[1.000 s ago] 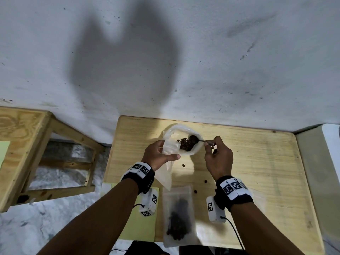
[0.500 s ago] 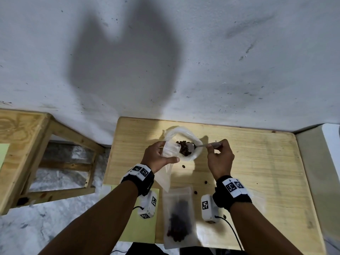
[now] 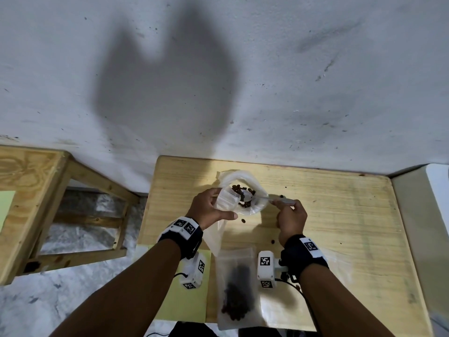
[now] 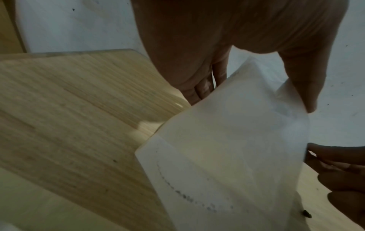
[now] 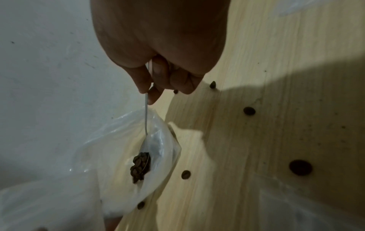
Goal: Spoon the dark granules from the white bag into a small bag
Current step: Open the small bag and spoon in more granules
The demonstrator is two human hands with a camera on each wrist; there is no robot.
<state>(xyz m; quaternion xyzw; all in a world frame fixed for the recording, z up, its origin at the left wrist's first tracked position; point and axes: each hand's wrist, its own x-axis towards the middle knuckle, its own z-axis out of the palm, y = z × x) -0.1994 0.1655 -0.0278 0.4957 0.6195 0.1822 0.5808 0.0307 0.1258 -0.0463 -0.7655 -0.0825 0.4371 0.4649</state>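
Observation:
The white bag (image 3: 261,203) stands open at the back of the wooden table (image 3: 340,215), with dark granules (image 3: 237,188) inside. My left hand (image 3: 209,207) pinches the mouth of a small translucent bag (image 3: 224,201) and holds it open in front of the white bag; in the left wrist view the small bag (image 4: 227,148) hangs from fingers and thumb. My right hand (image 3: 289,215) grips the thin handle of a spoon (image 3: 264,197). Its bowl (image 5: 141,165) carries granules at the small bag's mouth.
A small bag filled with granules (image 3: 237,288) lies flat at the table's near edge between my wrists. Loose granules (image 5: 300,167) dot the table. Clear plastic (image 5: 306,203) lies near my right wrist. A wooden frame (image 3: 31,190) stands left, a wall right behind.
The spoon has come up out of the white bag with a load of granules and now sits at the small bag's mouth. My right hand has shifted slightly right.

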